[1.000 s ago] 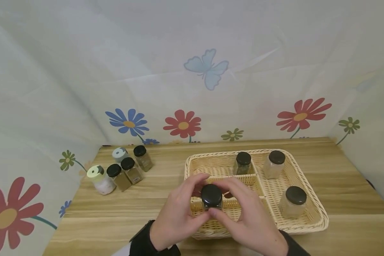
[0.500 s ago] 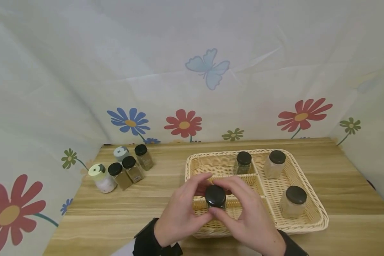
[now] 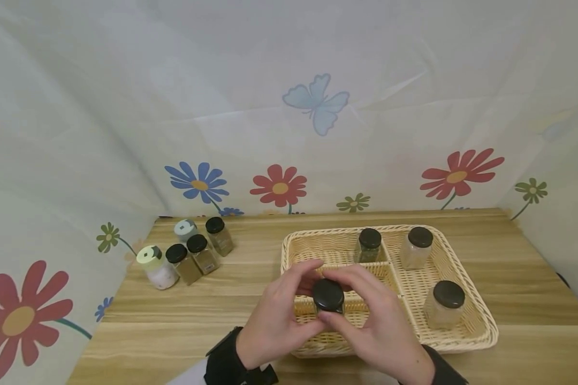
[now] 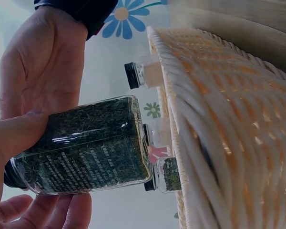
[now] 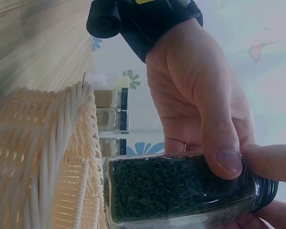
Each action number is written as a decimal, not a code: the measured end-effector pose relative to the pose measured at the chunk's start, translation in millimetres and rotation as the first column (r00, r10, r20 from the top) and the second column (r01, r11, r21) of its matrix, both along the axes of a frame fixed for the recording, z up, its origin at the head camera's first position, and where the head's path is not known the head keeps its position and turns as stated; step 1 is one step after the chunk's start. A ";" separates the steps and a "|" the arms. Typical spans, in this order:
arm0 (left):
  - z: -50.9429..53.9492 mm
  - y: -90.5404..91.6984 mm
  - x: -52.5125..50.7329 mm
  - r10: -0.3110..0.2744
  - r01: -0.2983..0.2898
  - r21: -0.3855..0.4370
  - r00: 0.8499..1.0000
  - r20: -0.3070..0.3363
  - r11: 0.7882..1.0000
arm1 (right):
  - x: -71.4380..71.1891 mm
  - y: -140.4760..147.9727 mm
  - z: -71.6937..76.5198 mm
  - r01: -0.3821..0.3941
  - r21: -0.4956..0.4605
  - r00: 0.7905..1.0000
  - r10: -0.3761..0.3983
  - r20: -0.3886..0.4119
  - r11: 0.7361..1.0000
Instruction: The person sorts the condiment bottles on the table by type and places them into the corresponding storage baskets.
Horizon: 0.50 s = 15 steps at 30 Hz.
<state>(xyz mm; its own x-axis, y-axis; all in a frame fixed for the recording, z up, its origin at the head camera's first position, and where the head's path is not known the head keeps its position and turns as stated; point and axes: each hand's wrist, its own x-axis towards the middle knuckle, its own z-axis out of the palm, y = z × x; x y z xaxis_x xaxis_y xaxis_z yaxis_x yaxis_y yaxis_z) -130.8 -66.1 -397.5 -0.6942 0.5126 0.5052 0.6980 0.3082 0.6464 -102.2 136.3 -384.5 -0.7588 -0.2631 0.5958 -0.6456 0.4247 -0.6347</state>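
Observation:
Both hands hold a glass spice jar (image 3: 328,297) with a black lid, above the front left part of the wicker basket (image 3: 467,326). Dark green dried flakes fill the jar, and small pale print shows on the side seen in the left wrist view. My left hand (image 3: 274,326) grips it from the left, thumb in front and fingers behind. From the right, my right hand (image 3: 385,326) grips it the same way. The thumb tips come close together just below the lid. The lid is on, and the jar's lower part is hidden in the head view.
Inside the divided basket stand a green-flake jar (image 3: 368,246) at the back and two pale jars (image 3: 416,248) on the right. Several dark-lidded brown spice jars (image 3: 204,254), a yellow-topped shaker (image 3: 156,267) and a pale-blue-topped one (image 3: 185,230) stand back left. A printed cloth (image 3: 250,107) hangs behind the table.
Both hands and the spice jar have shifted slightly to the right over the basket. The camera view has shifted a little too. The grip looks the same.

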 end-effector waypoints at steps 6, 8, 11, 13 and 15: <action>-0.4 -0.2 -1.6 -0.001 0.001 -0.013 0.999 -0.054 1.000 | 0.0 0.6 0.5 0.009 0.004 1.000 -0.009 -0.003 1.000; -0.2 -1.0 -2.7 -0.007 0.005 -0.018 0.995 -0.098 1.000 | 0.3 1.1 0.7 0.012 0.003 1.000 -0.012 0.005 1.000; 2.0 -3.7 -4.0 -0.020 0.016 -0.034 0.991 -0.136 0.999 | 0.3 1.8 0.9 0.012 -0.001 1.000 -0.012 0.006 1.000; 4.9 -6.2 -5.2 -0.033 0.028 -0.039 0.989 -0.144 0.999 | 0.3 2.2 1.0 0.011 -0.001 1.000 -0.011 0.005 1.000; 8.5 -9.3 -6.5 -0.045 0.039 -0.044 0.988 -0.145 0.998 | 0.1 2.7 1.2 0.010 -0.002 1.000 -0.010 0.000 1.000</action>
<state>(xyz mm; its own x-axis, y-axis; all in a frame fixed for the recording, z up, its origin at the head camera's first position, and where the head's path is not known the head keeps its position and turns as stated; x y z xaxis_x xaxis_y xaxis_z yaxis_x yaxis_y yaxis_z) -137.3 -75.4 -389.0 -0.5919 0.5620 0.5778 0.7970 0.3007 0.5239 -102.1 138.9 -383.2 -0.7615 -0.2540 0.5963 -0.6412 0.4298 -0.6357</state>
